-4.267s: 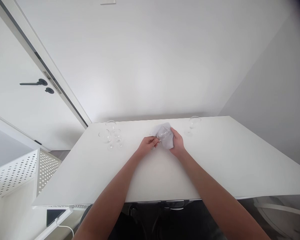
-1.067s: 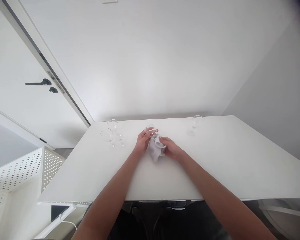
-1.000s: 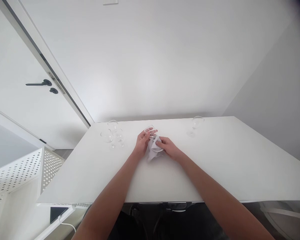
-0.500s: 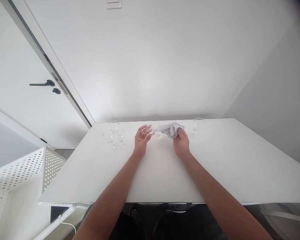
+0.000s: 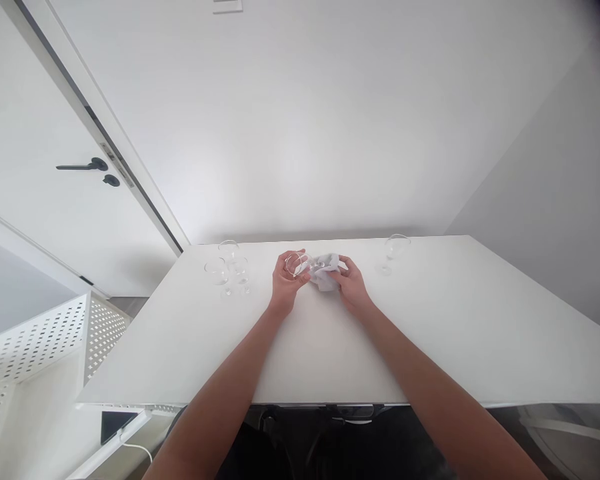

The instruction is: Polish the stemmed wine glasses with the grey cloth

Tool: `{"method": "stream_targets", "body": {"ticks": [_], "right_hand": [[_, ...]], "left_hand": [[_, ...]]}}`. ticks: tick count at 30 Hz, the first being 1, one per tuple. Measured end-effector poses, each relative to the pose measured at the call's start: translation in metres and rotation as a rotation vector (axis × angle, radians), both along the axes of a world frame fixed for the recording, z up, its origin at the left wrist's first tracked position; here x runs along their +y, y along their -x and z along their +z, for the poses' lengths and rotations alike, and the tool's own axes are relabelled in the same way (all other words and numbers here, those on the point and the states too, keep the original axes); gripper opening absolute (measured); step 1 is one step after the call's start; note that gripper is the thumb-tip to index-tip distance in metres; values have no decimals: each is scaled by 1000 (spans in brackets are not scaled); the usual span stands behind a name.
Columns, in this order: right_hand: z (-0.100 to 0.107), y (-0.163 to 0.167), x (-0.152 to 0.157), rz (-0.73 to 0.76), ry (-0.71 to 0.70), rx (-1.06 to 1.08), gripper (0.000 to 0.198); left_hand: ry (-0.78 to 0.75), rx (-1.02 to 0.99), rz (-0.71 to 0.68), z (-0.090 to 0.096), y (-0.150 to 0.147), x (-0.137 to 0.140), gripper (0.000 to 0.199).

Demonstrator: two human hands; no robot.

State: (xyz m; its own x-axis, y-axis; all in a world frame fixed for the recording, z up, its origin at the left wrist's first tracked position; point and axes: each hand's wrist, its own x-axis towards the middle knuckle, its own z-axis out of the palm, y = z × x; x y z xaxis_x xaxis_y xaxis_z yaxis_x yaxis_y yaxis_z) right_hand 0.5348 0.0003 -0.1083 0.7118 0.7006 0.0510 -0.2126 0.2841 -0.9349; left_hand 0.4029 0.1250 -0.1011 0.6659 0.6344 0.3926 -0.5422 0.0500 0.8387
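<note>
My left hand (image 5: 286, 279) is wrapped round the bowl of a clear stemmed glass (image 5: 295, 265), tilted on its side with its rim toward the left. My right hand (image 5: 351, 283) grips a pale grey cloth (image 5: 326, 277), which is folded about the stem and foot end of that glass. The cloth hides most of the foot. Both hands are close together above the far middle of the white table (image 5: 320, 353).
Several clear stemmed glasses (image 5: 217, 271) stand upright in a group at the table's far left. One more stemmed glass (image 5: 397, 248) stands at the far right. Behind the table rises a white wall (image 5: 300, 133); a door with a black handle (image 5: 83, 166) is at left.
My right hand has moved left with the cloth, bringing it from beside the glass to around its stem and foot. My left hand still holds the bowl, barely shifted.
</note>
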Motion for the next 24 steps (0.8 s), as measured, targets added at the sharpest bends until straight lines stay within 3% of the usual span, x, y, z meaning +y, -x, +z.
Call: {"method": "stream_targets", "body": {"ticks": [3, 6, 12, 15, 19, 22, 24], "right_hand": [[-1, -1, -1, -75, -13, -18, 58], [-2, -1, 1, -40, -15, -61, 52], [-5, -2, 1, -126, 120, -182, 48], [-4, -1, 0, -149, 118, -200, 46], [-2, -1, 0, -127, 136, -199, 46], [-1, -3, -1, -189, 120, -141, 54], [0, -5, -4, -222, 96, -115, 48]], "left_hand": [[3, -16, 26, -3, -1, 1, 59], [-11, 3, -20, -2, -1, -1, 60], [-45, 27, -44, 1, 1, -2, 62], [-54, 33, -51, 0, 0, -2, 61], [-61, 35, -64, 0, 0, -2, 62], [-52, 24, -34, 0, 0, -1, 61], [-40, 26, 5, 0, 0, 0, 60]]}}
